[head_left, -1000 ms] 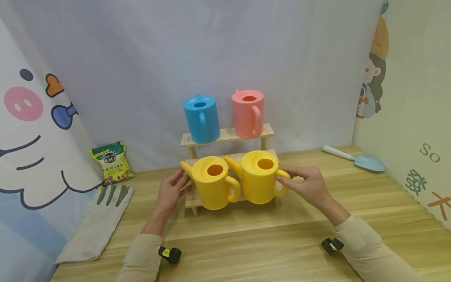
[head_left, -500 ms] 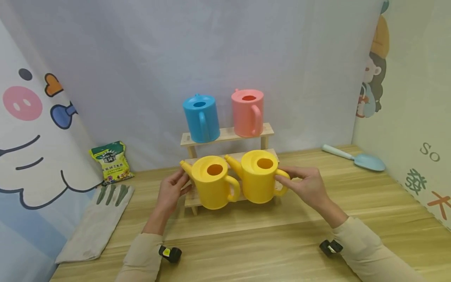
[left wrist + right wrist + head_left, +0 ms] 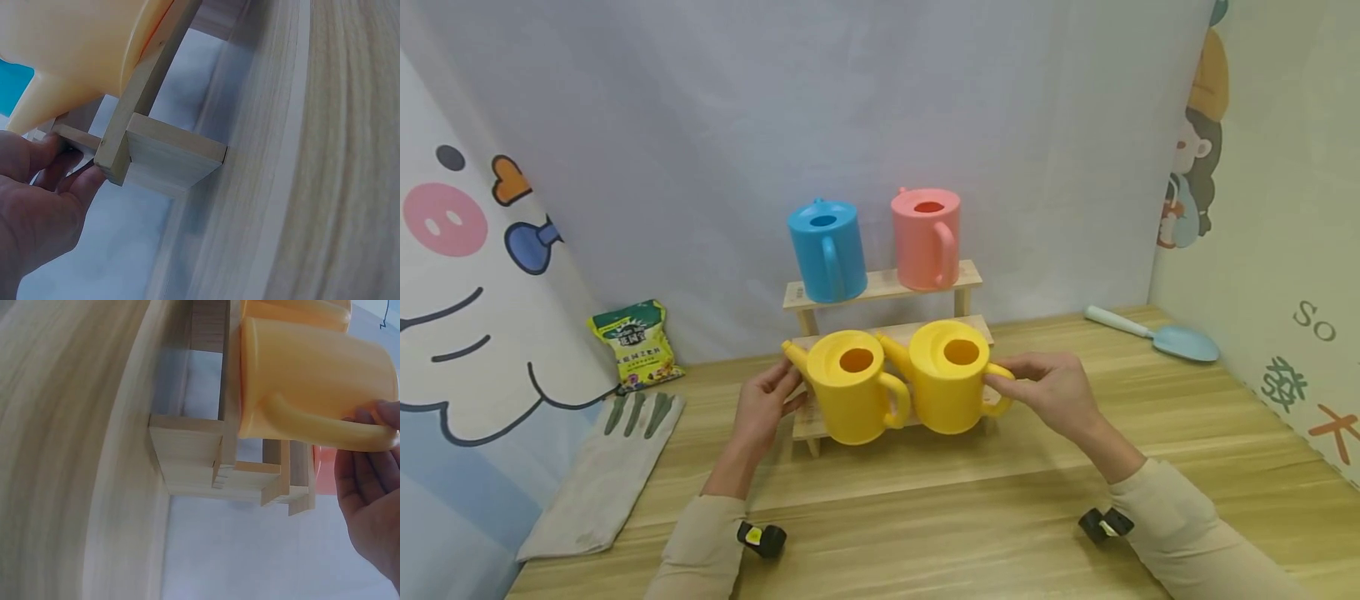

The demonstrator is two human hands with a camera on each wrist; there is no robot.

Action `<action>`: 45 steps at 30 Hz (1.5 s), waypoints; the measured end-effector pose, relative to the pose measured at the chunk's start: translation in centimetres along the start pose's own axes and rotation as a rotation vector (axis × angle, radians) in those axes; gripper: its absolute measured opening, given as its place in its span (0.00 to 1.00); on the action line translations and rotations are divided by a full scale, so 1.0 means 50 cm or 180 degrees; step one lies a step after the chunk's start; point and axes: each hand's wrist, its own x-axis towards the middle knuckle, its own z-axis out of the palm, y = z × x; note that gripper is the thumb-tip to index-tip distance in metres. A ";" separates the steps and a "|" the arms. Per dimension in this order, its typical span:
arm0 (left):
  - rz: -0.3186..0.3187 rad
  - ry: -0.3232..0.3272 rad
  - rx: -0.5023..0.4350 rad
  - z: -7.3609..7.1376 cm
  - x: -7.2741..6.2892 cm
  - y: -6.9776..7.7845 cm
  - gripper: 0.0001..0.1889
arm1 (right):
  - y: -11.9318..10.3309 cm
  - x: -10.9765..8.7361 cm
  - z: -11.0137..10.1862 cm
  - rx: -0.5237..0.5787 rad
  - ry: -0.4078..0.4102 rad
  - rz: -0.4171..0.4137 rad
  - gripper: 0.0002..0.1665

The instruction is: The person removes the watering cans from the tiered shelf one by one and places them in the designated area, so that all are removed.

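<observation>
Pale wooden tiered stand (image 3: 883, 286) on the wood-grained counter (image 3: 925, 533); it serves as the landmark. Two yellow plastic cylindrical watering cans side by side on its lowest board, both upright, spouts to the stand's left end, handles to its right end: the left yellow can (image 3: 850, 404), the right yellow can (image 3: 947, 396).

Right hand (image 3: 1052, 396) at the stand's right end, fingers narrow, pinching the right yellow can's looped handle. Left hand (image 3: 762, 408) at the stand's left end, fingers bent close by the left yellow can's spout tip; cannot tell whether they grip it.

On the stand's top board: blue plastic watering can (image 3: 829, 258) to the left, pink plastic watering can (image 3: 925, 246) to the right, apart from each other.

Left of the stand: green-and-yellow printed packet (image 3: 636, 346); nearer the person, pale cloth glove (image 3: 602, 483) with green fingertips. Well right of the stand: pale blue trowel (image 3: 1180, 342), lying flat.
</observation>
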 end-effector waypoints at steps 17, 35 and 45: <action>-0.0006 0.0041 0.0007 -0.004 -0.002 -0.009 0.24 | -0.050 0.022 -0.063 0.0017 0.0361 -0.0001 0.10; 0.0026 0.0054 -0.0044 -0.002 0.001 -0.006 0.24 | -0.081 0.056 -0.173 0.0660 0.1763 0.0012 0.11; -0.0013 0.0042 -0.0058 0.001 0.003 -0.003 0.24 | -0.011 0.071 -0.153 0.0686 0.2011 0.0695 0.12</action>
